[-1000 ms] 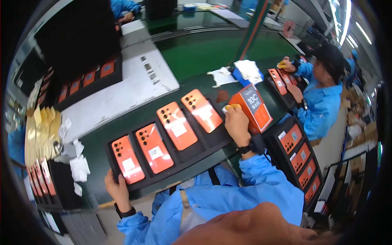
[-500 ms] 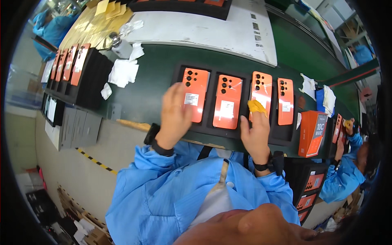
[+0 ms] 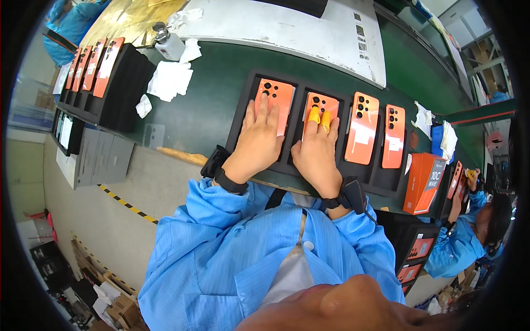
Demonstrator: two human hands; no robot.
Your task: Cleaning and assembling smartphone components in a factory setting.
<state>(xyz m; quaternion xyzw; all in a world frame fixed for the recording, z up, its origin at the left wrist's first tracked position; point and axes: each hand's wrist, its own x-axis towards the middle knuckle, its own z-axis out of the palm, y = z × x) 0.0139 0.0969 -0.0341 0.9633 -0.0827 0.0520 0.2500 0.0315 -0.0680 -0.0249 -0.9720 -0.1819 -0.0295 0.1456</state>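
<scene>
In front of me a black foam tray (image 3: 243,107) holds a row of orange phones, camera sides up. My left hand (image 3: 255,144) lies with stretched fingers over the leftmost phone (image 3: 282,95), covering its lower left part. Two fingers of my right hand (image 3: 319,160) wear yellow finger cots (image 3: 314,116). Those fingers rest on the second phone (image 3: 327,101), whose lower half is hidden beneath the hand. To the right, the third phone (image 3: 362,132) and the fourth phone (image 3: 393,135) lie uncovered in their slots, each with a pale label or glare patch.
At left, a black foam block (image 3: 126,74) carries several upright orange phones. White wipes (image 3: 170,81) and a pump bottle (image 3: 169,45) stand beyond it. An orange box (image 3: 422,185) is right of the tray. A co-worker in blue (image 3: 458,245) handles phones at far right.
My right hand has moved left from the third phone to the second. My left hand has come down further over the leftmost phone. The tray appears slightly farther right in view.
</scene>
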